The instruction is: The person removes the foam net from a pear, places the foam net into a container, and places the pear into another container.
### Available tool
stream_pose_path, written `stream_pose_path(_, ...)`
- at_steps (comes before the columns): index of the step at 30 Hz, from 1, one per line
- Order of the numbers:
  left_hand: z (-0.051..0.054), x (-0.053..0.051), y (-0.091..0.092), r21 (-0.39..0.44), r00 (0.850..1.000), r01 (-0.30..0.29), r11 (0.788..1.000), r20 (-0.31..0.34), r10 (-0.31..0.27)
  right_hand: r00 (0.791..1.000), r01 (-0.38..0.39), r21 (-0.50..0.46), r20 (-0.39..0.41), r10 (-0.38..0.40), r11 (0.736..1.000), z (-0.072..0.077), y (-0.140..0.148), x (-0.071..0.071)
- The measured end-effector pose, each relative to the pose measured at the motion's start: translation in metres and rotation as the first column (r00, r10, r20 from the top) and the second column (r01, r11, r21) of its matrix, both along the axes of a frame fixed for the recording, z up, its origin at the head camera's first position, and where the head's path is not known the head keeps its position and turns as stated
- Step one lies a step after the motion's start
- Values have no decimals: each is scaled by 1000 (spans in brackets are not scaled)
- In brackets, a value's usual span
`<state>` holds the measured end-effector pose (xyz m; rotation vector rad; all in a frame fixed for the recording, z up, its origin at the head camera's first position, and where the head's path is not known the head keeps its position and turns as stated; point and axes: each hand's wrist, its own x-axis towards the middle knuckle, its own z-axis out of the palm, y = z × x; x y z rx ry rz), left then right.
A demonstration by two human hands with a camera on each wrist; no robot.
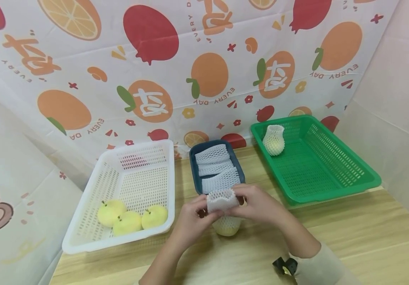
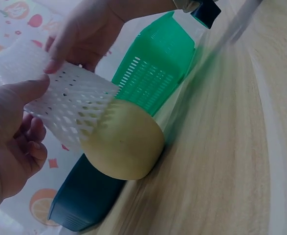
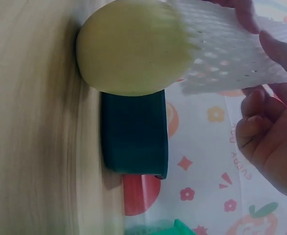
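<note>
My left hand [image 1: 193, 221] and right hand [image 1: 261, 206] pinch opposite sides of a white foam net sleeve [image 1: 221, 201], thumbs toward me. Its lower end sits over the top of a round yellow pear [image 1: 227, 229], which rests on the table. In the left wrist view the lower part of the pear [image 2: 128, 147] is bare, while the net [image 2: 70, 95] stretches up from it between the fingers. From the right wrist the pear [image 3: 128, 49] also shows mostly uncovered. Just behind the hands is a dark blue tray [image 1: 240, 171] with several flat foam nets [image 1: 216, 167] in it.
At the left stands a white basket [image 1: 171, 174] with three yellow pears [image 1: 127, 223] near its front. A green basket [image 1: 333, 194] at the right holds one net-wrapped pear [image 1: 274, 142] in its back left corner. A printed cloth [image 1: 176, 75] hangs behind the wooden table [image 1: 361, 233].
</note>
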<state>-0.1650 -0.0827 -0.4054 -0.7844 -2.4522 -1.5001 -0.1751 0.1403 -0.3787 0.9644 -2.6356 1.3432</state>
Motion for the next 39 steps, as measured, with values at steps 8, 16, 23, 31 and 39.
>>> stream_pose_path(8,4,5,3,89,1000,-9,996,22,7,993,-14,70,115,6,997,-2,-4,2)
stream_pose_path(16,7,9,9,178,998,49,983,-43,-42,999,-13,41,47,11,999,-7,-10,4)
stream_pose_path(23,9,11,10,239,995,88,967,-67,-74,999,0,38,-47,1,999,-6,-11,5)
stream_pose_path(31,11,13,12,270,989,105,957,-126,-73,996,-8,20,-90,10,1000,-6,-13,8)
stream_pose_path(39,15,14,12,281,989,106,954,-129,-72,998,7,-2,-64,-7,1000,-4,-15,10)
